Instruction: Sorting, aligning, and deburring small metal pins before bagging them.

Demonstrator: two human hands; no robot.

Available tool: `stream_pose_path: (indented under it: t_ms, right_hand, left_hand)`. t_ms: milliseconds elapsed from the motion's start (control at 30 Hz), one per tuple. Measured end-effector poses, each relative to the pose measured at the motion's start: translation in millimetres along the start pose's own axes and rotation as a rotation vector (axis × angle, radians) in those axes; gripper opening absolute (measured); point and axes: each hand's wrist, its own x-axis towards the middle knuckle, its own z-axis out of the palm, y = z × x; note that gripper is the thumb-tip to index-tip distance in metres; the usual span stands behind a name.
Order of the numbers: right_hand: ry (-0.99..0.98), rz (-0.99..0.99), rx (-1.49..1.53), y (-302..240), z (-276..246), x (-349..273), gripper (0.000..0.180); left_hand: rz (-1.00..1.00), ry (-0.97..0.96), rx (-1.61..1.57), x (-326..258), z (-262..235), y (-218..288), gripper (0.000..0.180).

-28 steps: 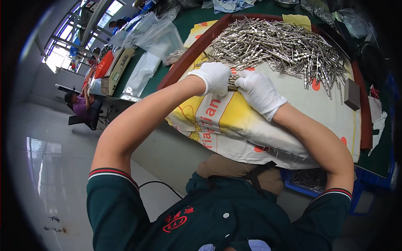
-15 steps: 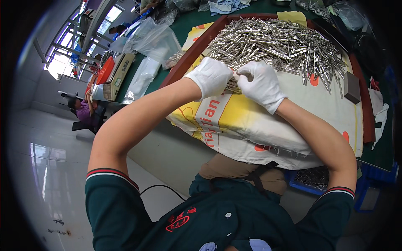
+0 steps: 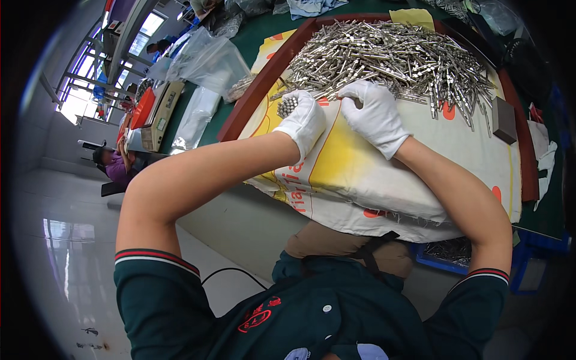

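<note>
A large heap of slim silvery drill bits (image 3: 384, 57) is spread over a printed cloth sheet (image 3: 384, 174) in a wooden-rimmed tray (image 3: 255, 93). My white-gloved left hand (image 3: 305, 123) is wrapped round a bundle of drill bits (image 3: 287, 107), whose ends point out to the left by the tray's left side. At the near edge of the heap, my white-gloved right hand (image 3: 375, 117) has its thumb and forefinger curled together. Whatever its fingertips hold, if anything, is hidden. The two hands are apart.
A grey rectangular block (image 3: 504, 121) stands at the tray's right side. On the green table to the left are clear plastic bags (image 3: 213, 60) and a scale (image 3: 162, 117) with a red pan (image 3: 143, 108). A person (image 3: 117, 165) sits farther left. A blue bin (image 3: 441, 258) stands below.
My left hand has moved left, away from the right hand, and turned so that the bundle's ends show. The right hand stays almost in place.
</note>
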Motion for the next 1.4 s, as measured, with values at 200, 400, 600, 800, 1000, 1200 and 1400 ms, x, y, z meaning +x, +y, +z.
stream_pose_path:
  t_ms: [200,400,600,800,1000,1200,1400]
  right_hand:
    - [-0.061,0.056,0.038,-1,-3,0,0.018]
    - [-0.067,0.058,0.066,-3,2,2,0.018]
    - [0.040,0.073,0.087,-4,-2,-1,0.014]
    - [0.163,0.177,0.327,-11,-9,4,0.012]
    - [-0.096,0.045,0.207,-17,-18,6,0.022]
    - [-0.238,-0.016,0.068,-15,-10,2,0.027]
    - [-0.326,0.020,0.118,-10,-14,4,0.032]
  left_hand:
    - [-0.026,-0.072,-0.216,-13,-15,-16,0.008]
    - [-0.132,0.050,-0.144,-11,7,8,0.007]
    - [-0.282,0.396,-1.559,-29,17,-21,0.019]
    - [-0.436,1.243,-2.647,0,-5,27,0.022]
    - [-0.325,0.885,-2.779,14,-6,36,0.027]
    - [-0.308,0.907,-2.767,12,1,44,0.032]
    - [-0.278,0.941,-2.752,13,-2,39,0.028]
